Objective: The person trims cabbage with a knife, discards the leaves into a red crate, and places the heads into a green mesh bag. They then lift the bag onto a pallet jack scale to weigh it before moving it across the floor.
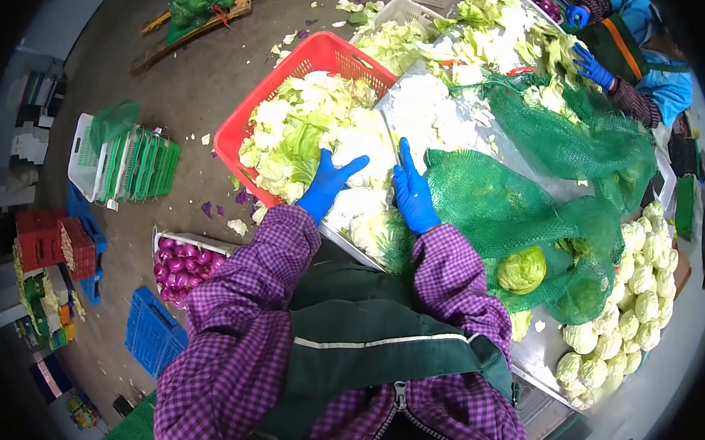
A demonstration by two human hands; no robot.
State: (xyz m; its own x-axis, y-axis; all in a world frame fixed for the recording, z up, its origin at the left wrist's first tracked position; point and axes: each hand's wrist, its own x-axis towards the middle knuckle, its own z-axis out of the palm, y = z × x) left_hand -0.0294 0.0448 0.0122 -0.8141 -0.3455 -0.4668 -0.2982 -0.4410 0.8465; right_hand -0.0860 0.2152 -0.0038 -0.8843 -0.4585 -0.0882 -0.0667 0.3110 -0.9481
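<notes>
My left hand point(328, 185), in a blue glove, has its thumb and fingers spread at the edge of the pale cabbage leaves point(355, 144) heaped by the red crate point(234, 128). Opposite it, my right hand point(414, 193), also blue-gloved, holds its fingers stretched out beside loose leaf scraps point(418, 112) on the metal table point(532, 358). Between the two hands lie white leaf pieces. A green mesh sack point(489, 195) spreads just right of my right hand. One green cabbage point(522, 270) lies by the sack's near side.
Trimmed cabbages point(631, 302) are piled at the right. Across the table a co-worker's gloved hand point(593, 68) is near the leaves. On the left floor are a crate of purple onions point(187, 265), a blue crate point(155, 331) and stacked green crates point(144, 164). A wooden pallet point(190, 40) stands farther back.
</notes>
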